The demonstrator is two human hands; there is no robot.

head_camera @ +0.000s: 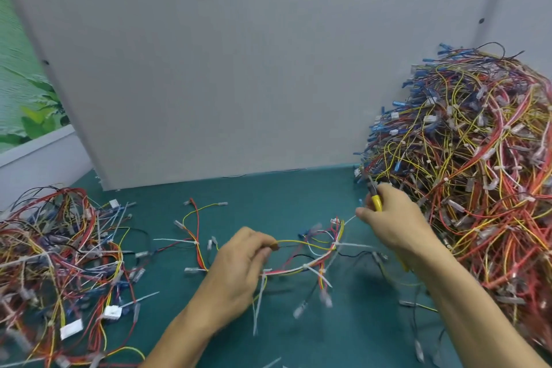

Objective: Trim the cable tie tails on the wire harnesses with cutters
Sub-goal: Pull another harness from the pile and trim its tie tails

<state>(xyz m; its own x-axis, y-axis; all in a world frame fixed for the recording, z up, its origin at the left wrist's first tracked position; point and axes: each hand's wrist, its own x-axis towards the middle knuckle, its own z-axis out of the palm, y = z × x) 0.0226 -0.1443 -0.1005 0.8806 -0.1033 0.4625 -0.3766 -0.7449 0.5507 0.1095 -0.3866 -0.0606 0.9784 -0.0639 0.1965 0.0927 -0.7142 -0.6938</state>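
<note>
Your left hand (239,266) pinches the harness (310,263), lifted midway between the surface's (298,194) left and right edges. Tie tails (355,245) untrimmed. Your right hand (394,218) grips the cutters (377,203), tips upward: turn them down, snip flush at each head.

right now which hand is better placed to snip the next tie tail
Right. The right hand grips the yellow-handled cutters; the left hand only pinches the harness, holding it up.
</note>
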